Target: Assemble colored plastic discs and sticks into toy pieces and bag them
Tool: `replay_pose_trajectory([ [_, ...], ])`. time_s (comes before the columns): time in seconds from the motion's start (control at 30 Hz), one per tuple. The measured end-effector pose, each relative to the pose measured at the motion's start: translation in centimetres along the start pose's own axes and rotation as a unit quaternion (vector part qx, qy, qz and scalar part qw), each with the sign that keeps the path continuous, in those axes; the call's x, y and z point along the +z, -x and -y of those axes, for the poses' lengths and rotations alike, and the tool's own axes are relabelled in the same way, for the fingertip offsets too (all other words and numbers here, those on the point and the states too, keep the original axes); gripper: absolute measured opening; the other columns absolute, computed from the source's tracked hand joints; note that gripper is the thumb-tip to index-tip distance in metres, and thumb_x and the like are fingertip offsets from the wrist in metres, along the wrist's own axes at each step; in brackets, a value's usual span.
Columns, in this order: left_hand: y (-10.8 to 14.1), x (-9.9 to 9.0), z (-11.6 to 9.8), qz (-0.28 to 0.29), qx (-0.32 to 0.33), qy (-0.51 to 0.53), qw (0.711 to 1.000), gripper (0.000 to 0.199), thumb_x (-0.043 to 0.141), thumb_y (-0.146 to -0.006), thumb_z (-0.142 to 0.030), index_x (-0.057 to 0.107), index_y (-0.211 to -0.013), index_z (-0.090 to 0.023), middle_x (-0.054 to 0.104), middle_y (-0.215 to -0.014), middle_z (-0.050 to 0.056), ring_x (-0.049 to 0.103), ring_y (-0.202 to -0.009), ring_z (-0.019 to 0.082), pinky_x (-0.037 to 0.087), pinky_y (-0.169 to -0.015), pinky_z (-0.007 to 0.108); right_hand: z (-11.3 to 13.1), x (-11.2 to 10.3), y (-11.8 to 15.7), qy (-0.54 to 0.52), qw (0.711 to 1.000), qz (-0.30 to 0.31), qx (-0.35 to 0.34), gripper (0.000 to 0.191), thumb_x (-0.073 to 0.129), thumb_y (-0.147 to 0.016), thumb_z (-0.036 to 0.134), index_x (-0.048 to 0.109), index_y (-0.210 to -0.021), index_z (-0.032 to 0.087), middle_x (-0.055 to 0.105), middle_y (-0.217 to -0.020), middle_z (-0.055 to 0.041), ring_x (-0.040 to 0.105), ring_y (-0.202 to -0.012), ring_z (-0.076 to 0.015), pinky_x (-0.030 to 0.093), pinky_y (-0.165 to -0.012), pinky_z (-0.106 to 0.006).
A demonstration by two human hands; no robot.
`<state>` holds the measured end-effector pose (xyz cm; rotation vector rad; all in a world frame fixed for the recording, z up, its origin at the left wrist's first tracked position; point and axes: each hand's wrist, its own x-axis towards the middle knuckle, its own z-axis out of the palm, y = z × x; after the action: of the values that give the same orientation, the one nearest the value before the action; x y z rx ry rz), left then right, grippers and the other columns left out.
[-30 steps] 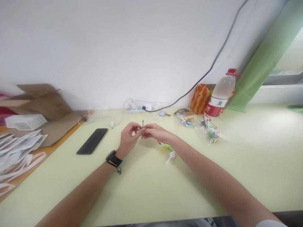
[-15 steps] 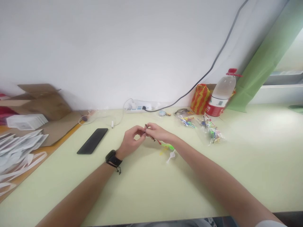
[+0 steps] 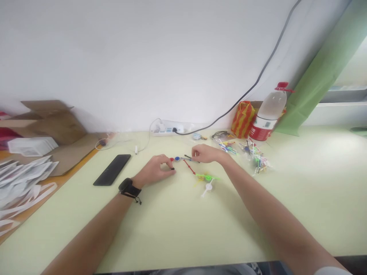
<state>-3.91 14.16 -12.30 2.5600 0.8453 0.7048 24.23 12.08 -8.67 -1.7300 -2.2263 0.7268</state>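
My left hand (image 3: 156, 169) is over the table with its thumb and index finger closed on a small round black piece (image 3: 172, 168). My right hand (image 3: 205, 153) pinches a thin black arrow-shaped plastic stick (image 3: 187, 157), its fingers hiding part of it. A blue stick lies at or under those fingertips; I cannot tell whether it is held. Between the hands are a red round piece (image 3: 171, 159) and a blue round piece (image 3: 177, 158). Nearer me lie a red stick (image 3: 189, 167), a green piece (image 3: 208, 178), a yellow piece (image 3: 197, 183) and a white piece with a round middle (image 3: 209, 187).
A black phone (image 3: 112, 170) lies left of my hands. Bags of small coloured plastic parts (image 3: 258, 160) and a large bottle (image 3: 269, 112) stand to the right. A power strip (image 3: 168, 128) sits along the wall. Cardboard (image 3: 57, 122) and packets (image 3: 25, 179) fill the left side.
My hands were together at the black parts; now they are apart, the left drawn left and the right moved right. The red and blue round pieces between them have come into view.
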Motion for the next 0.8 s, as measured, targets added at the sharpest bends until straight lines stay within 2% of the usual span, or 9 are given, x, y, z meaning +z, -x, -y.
replay_pose_trajectory([
  [0.07,0.0,-0.1,0.5,-0.008,-0.006,0.005,1.000,0.021,0.076,-0.083,-0.038,0.067,-0.072,-0.022,0.075,-0.094,0.003,0.071,-0.093,0.022,0.054,-0.086,0.035,0.1,-1.0,0.8,0.015,0.996,0.089,-0.025,0.022,0.082,-0.075,0.039,0.074,-0.085,0.021,0.075,-0.098,-0.0044,0.067,-0.085,-0.0198,0.043,-0.066,-0.026],
  [0.13,0.0,-0.2,0.8,-0.005,-0.005,-0.002,1.000,0.018,0.076,-0.083,-0.037,0.069,-0.075,-0.023,0.075,-0.093,0.003,0.071,-0.090,0.021,0.055,-0.084,0.034,0.2,-1.7,1.4,0.041,0.981,0.185,-0.028,0.032,0.088,-0.065,0.046,0.075,-0.082,0.022,0.075,-0.091,-0.0024,0.066,-0.081,-0.0197,0.043,-0.063,-0.026],
  [0.2,0.0,-0.3,1.0,-0.002,0.002,-0.022,1.000,0.013,0.075,-0.083,-0.037,0.073,-0.084,-0.024,0.075,-0.094,0.004,0.070,-0.089,0.022,0.056,-0.084,0.035,0.4,-1.9,1.8,0.064,0.970,0.234,-0.006,0.038,0.093,-0.055,0.046,0.075,-0.079,0.021,0.074,-0.085,-0.0022,0.066,-0.078,-0.0204,0.042,-0.061,-0.026],
  [0.3,0.0,-0.4,1.2,-0.017,0.025,-0.053,0.998,0.017,0.074,-0.085,-0.038,0.075,-0.097,-0.026,0.075,-0.105,0.006,0.070,-0.100,0.025,0.056,-0.093,0.041,0.7,-2.0,2.0,0.093,0.963,0.249,0.043,0.038,0.097,-0.045,0.038,0.073,-0.068,0.019,0.071,-0.076,-0.0026,0.065,-0.073,-0.0209,0.042,-0.059,-0.027],
  [0.4,0.1,-0.1,1.5,-0.039,0.038,-0.059,0.997,0.034,0.073,-0.088,-0.039,0.072,-0.119,-0.028,0.072,-0.124,0.008,0.065,-0.118,0.028,0.053,-0.106,0.047,0.9,-2.0,1.9,0.099,0.955,0.272,0.069,0.035,0.096,-0.043,0.031,0.071,-0.064,0.018,0.071,-0.072,-0.0025,0.065,-0.071,-0.0206,0.042,-0.060,-0.027],
  [0.47,0.1,0.4,1.7,-0.044,0.038,-0.048,0.997,0.041,0.070,-0.092,-0.041,0.068,-0.131,-0.028,0.069,-0.132,0.009,0.064,-0.123,0.028,0.050,-0.111,0.047,0.8,-1.9,1.8,0.090,0.956,0.273,0.068,0.032,0.095,-0.044,0.027,0.072,-0.064,0.018,0.071,-0.069,-0.0020,0.065,-0.071,-0.0204,0.043,-0.061,-0.027],
  [0.67,0.1,1.3,3.0,-0.031,0.015,-0.059,0.998,0.039,0.059,-0.100,-0.046,0.067,-0.135,-0.030,0.070,-0.131,0.009,0.066,-0.119,0.026,0.051,-0.110,0.046,0.0,-2.7,2.1,0.080,0.967,0.234,0.061,0.015,0.082,-0.058,0.016,0.072,-0.069,0.018,0.070,-0.066,-0.0024,0.065,-0.067,-0.0204,0.043,-0.061,-0.028],
  [0.8,0.2,1.1,2.9,-0.065,-0.013,-0.079,0.995,0.040,0.061,-0.099,-0.047,0.066,-0.135,-0.030,0.069,-0.131,0.009,0.065,-0.120,0.027,0.050,-0.109,0.045,-0.6,-4.3,2.9,0.065,0.981,0.176,0.039,0.023,0.073,-0.067,0.014,0.072,-0.089,0.020,0.073,-0.073,-0.0026,0.068,-0.074,-0.0211,0.043,-0.061,-0.028],
])
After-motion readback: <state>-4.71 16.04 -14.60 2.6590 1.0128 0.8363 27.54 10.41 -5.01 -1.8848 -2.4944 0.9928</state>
